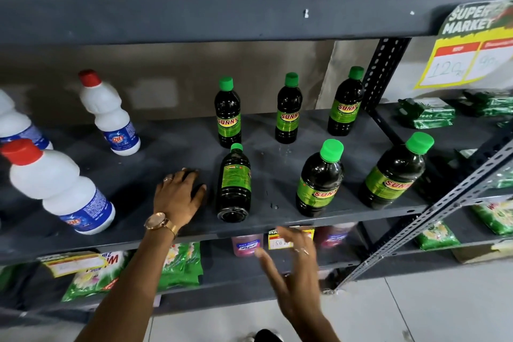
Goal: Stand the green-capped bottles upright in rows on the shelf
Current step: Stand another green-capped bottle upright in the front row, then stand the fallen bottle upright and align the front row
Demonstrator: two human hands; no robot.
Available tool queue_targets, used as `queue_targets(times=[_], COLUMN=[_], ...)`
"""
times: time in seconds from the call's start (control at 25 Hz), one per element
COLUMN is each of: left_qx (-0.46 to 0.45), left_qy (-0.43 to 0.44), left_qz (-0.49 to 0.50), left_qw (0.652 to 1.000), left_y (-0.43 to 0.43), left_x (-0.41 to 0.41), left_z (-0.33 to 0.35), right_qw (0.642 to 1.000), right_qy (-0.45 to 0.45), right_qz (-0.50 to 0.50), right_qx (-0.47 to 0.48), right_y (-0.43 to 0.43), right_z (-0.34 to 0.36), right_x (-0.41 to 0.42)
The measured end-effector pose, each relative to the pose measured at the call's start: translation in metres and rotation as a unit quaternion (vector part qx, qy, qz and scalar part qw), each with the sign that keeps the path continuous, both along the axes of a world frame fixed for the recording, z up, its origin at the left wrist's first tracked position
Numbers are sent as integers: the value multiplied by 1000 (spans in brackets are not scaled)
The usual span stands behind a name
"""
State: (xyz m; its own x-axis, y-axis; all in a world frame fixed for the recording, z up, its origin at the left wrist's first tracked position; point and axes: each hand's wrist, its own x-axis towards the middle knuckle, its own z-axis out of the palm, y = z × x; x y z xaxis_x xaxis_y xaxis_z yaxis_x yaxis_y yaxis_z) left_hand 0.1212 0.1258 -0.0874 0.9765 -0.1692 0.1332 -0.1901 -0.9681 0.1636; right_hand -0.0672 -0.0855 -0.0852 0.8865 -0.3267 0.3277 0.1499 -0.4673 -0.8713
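- Our right hand [295, 266] is nearest, below the front edge of the shelf [172, 153], fingers spread apart, blurred, holding nothing.
- Our left hand [177, 197] lies palm down on the shelf near the front edge, fingers spread, gripping nothing; a watch [158, 221] sits on that wrist.
- Just beside the left hand: one green-capped bottle lying flat [234, 183], base at the front edge, cap toward the back. No contact that we can confirm.
- Front row to its right: two upright green-capped bottles [320, 179] and [394, 172], labels read "SUNNY".
- Back row: three upright "SUNNY" bottles [227, 114], [288, 110], [345, 103].
- Left part of the shelf: white bottles with red caps [63, 189], [109, 114], blue labels, brand too blurred to read.
- Upper right: a sign [469, 44] reading "SUPER MARKET", handwritten "120".
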Motion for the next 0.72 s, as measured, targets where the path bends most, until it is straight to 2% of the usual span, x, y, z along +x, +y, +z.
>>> queue_targets(times=[0.08,0.12,0.2,0.24,0.32,0.4,0.48,0.6,0.64,0.72], left_qx=[-9,-17,-32,-37,-47,-55,-51,-18,-20,-15], left_qy=[-16,-23,-27,-25,-22,-9,17,31,32,40], left_qz=[-9,-10,-15,-17,-17,-23,-8,27,57,52], left_qw=[1000,1000,999,999,999,998,999,999,998,998], left_y=[8,10,10,9,6,-4,-12,-4,16,20], left_x=[-2,-5,-8,-8,-8,-7,-7,-3,2,4], left_z=[1,0,-2,-3,-4,-9,-12,-18,-19,-18], right_qw=[992,981,924,896,876,884,914,963,973,982], right_qy=[111,181,345,400,438,437,395,262,209,130], right_qz=[53,53,68,78,108,86,24,4,17,8], right_qx=[-2,-44,-150,-179,-172,-139,-85,56,92,135], right_y=[11,12,11,11,15,9,2,9,29,32], right_z=[26,39,63,70,71,62,46,27,29,34], right_x=[35,63,119,139,159,160,149,135,143,144])
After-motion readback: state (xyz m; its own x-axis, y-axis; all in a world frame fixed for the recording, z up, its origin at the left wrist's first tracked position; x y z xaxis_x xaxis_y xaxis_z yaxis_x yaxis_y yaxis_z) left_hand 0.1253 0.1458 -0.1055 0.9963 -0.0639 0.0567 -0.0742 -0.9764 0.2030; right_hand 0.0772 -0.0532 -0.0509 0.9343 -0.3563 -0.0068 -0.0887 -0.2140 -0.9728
